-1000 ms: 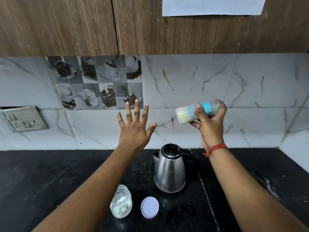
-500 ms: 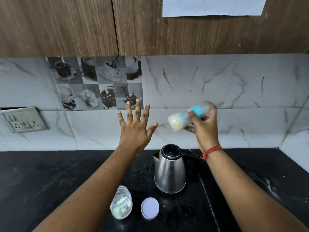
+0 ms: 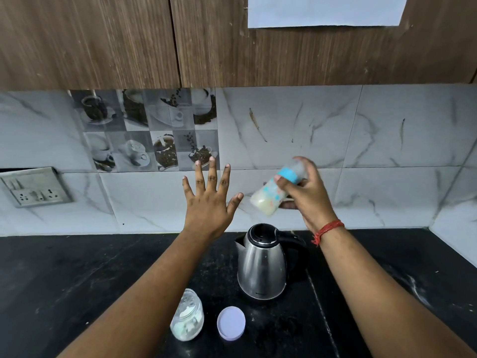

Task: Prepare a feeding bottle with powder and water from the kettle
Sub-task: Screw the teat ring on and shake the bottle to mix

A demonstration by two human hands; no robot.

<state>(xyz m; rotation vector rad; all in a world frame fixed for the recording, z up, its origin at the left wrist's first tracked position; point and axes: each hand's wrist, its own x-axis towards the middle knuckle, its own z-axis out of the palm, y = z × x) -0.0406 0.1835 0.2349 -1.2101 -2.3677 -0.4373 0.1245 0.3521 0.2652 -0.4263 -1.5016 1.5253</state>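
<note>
The right hand (image 3: 308, 195) is wrapped tight around the feeding bottle (image 3: 275, 193), tipped on its side with milky liquid inside and blurred, so this looks like the mixing shake, with powder and water apparently already in. The left hand (image 3: 209, 202) hovers beside it, fingers spread, holding nothing. Below both hands on the tabletop (image 3: 77, 275) stand the kettle (image 3: 262, 267), the open powder jar (image 3: 187, 315) and its lid (image 3: 231, 322); recapping the jar seems to be what's left.

Gripping the feeding bottle (image 3: 273, 193) above the kettle (image 3: 262, 264); left of the grip, left hand (image 3: 209, 202); below-left, powder jar (image 3: 187, 315) sitting beside its lid (image 3: 231, 323).
</note>
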